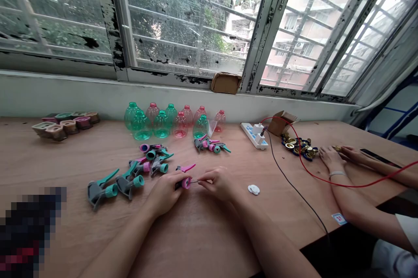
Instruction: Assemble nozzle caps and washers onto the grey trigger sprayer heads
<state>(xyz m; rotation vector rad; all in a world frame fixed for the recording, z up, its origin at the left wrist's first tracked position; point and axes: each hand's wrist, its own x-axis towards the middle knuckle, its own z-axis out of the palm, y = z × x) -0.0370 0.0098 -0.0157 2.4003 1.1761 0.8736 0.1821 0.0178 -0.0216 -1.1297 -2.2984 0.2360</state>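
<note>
**Pink sprayer head [186, 182] gripped in two hands at the counter**

From where I stand, the left hand [165, 194] has its fingers [173, 180] curled shut around the body of the pink sprayer head, low over the counter [196, 236] and close to the person. It looks like a firm hold, probably meant to stop the piece from turning. The right hand [218, 183] is just beside it, with thumb and forefinger pinched almost closed on a thin stem [194, 181] at the pink collar. The stem is too fine for me to tell whether it is tube or wire.

The rest seems laid out by kind, perhaps to keep each sort within easy reach. Teal-and-grey sprayer heads [102, 191] lie to the left of the hands, with a mixed pink-and-teal heap [152, 156] beyond them and a smaller cluster [209, 144] further along. Green- and pink-tinted plastic bottles [140, 126] stand in a group near the window wall, and a small white disc [254, 189] lies apart on the right. Past a power strip [254, 135] and a red cable [359, 185], a co-worker's hands [331, 158] work beside a pile of brass-rimmed caps [298, 147].
</note>
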